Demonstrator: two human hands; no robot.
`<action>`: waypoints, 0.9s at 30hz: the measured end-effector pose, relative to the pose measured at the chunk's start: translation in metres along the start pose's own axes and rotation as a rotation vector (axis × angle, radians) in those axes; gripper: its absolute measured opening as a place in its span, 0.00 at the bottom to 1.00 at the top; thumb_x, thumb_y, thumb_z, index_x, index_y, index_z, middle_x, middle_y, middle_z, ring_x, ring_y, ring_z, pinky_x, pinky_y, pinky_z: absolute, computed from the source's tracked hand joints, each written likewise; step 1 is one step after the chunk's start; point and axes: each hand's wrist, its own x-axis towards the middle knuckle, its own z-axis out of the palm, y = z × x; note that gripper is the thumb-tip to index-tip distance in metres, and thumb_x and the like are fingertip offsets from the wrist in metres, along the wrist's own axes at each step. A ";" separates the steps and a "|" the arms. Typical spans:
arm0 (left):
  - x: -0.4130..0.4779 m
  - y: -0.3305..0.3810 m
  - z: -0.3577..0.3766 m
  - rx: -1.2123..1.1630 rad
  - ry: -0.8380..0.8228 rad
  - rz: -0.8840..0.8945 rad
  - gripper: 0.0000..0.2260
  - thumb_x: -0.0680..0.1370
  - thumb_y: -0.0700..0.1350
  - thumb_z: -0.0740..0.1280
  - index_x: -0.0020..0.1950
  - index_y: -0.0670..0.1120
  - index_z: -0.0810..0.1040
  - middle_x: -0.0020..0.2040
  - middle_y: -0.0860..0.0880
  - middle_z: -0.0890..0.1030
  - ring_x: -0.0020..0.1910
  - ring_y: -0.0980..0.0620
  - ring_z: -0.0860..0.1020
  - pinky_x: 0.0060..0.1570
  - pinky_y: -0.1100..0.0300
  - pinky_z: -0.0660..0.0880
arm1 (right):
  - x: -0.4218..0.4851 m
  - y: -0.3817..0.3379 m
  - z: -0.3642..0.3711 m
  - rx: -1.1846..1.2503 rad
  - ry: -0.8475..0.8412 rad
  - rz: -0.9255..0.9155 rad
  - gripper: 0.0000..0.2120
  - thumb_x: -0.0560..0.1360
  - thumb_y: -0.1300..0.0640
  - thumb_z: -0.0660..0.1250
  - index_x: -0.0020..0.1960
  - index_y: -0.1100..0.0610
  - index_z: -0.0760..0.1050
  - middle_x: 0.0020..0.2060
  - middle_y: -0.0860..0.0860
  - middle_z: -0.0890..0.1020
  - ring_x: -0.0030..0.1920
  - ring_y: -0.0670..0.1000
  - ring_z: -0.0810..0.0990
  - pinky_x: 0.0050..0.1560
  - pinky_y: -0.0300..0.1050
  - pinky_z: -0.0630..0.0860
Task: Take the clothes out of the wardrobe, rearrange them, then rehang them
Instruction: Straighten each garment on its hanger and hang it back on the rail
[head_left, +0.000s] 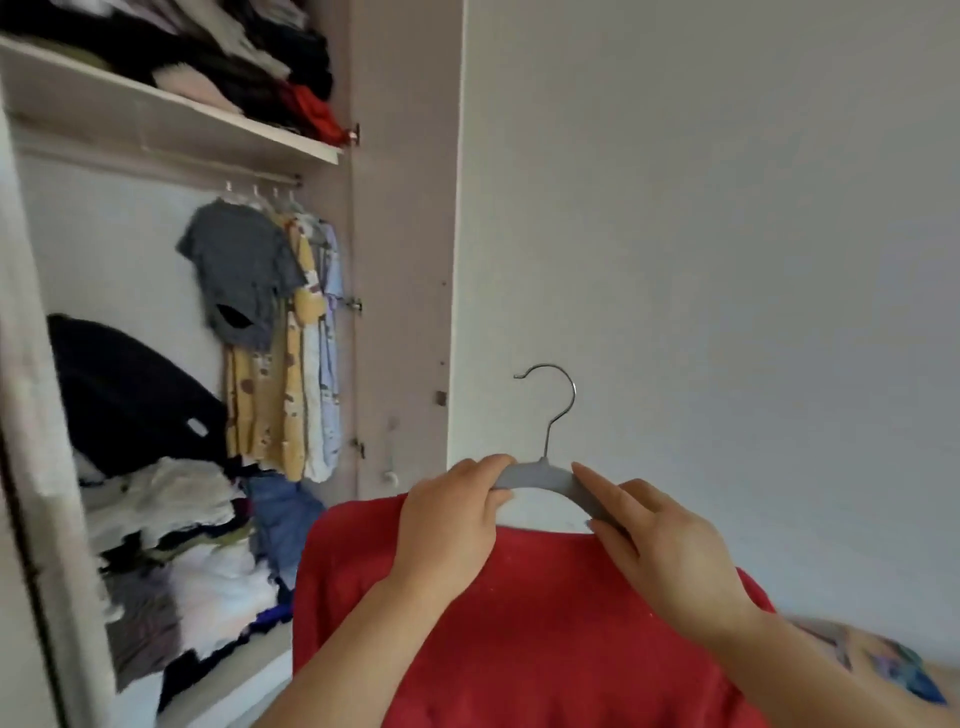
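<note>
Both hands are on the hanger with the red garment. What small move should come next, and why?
Probably lift the grey hanger left toward the wardrobe rail: the red garment appears seated on it, left hand and right hand grip its arms, and the rail is bare left of the grey T-shirt.

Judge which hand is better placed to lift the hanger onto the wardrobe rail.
Probably left: the left hand grips the hanger near its middle, on the rail side; the right hand sits farther away.
</note>
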 end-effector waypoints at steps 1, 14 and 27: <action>0.007 -0.014 -0.005 0.028 0.018 -0.021 0.16 0.80 0.48 0.59 0.68 0.52 0.71 0.58 0.50 0.79 0.54 0.49 0.77 0.53 0.57 0.71 | 0.016 -0.002 0.014 0.014 0.025 -0.043 0.25 0.70 0.54 0.67 0.65 0.45 0.67 0.36 0.44 0.78 0.29 0.47 0.77 0.21 0.38 0.70; 0.098 -0.215 -0.029 0.306 0.226 -0.070 0.20 0.72 0.40 0.72 0.63 0.49 0.77 0.43 0.51 0.79 0.34 0.51 0.78 0.29 0.54 0.77 | 0.195 -0.048 0.200 0.057 0.208 -0.355 0.20 0.74 0.49 0.55 0.65 0.50 0.68 0.35 0.46 0.77 0.32 0.48 0.78 0.20 0.39 0.70; 0.228 -0.395 -0.026 0.357 0.313 -0.203 0.19 0.80 0.48 0.61 0.71 0.55 0.68 0.55 0.52 0.77 0.52 0.52 0.76 0.48 0.56 0.74 | 0.383 -0.073 0.366 0.077 0.269 -0.487 0.21 0.73 0.49 0.55 0.62 0.52 0.75 0.33 0.48 0.75 0.27 0.49 0.76 0.13 0.42 0.66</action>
